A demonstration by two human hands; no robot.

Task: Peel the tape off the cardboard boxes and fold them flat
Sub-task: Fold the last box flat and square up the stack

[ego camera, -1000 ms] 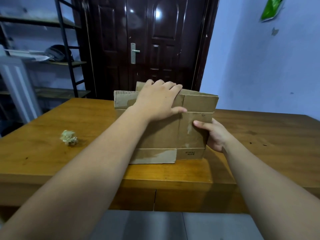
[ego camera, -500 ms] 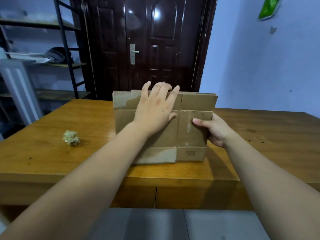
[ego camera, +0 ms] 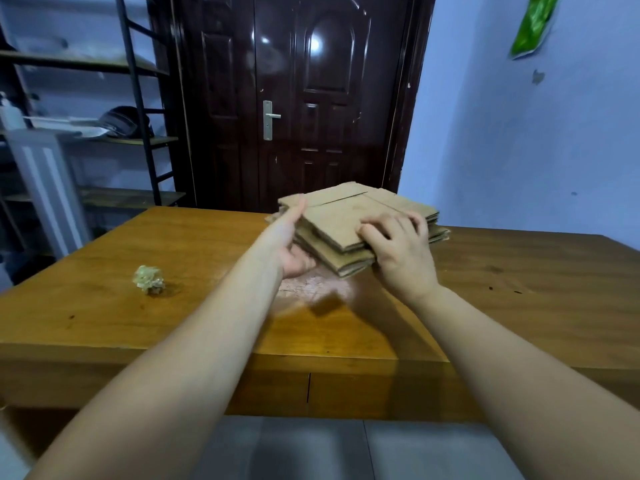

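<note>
**Handling the Flattened Box**

The flattened box point(ego camera: 349, 216) is held tilted over the far middle of the table point(ego camera: 173, 317), near edge raised. Whether its far edge touches the wood cannot be told.

The left hand point(ego camera: 292, 247) grips the left edge, thumb on top and fingers hidden beneath. The right hand point(ego camera: 401, 251) clamps the near right corner with curled fingers.

The cardboard is probably light and stiff, but its folded layers tend to spring open or slide. Grip at opposite edges, pinching all layers together.

A ball of tape point(ego camera: 149, 278) lies well apart, to the left.
</note>
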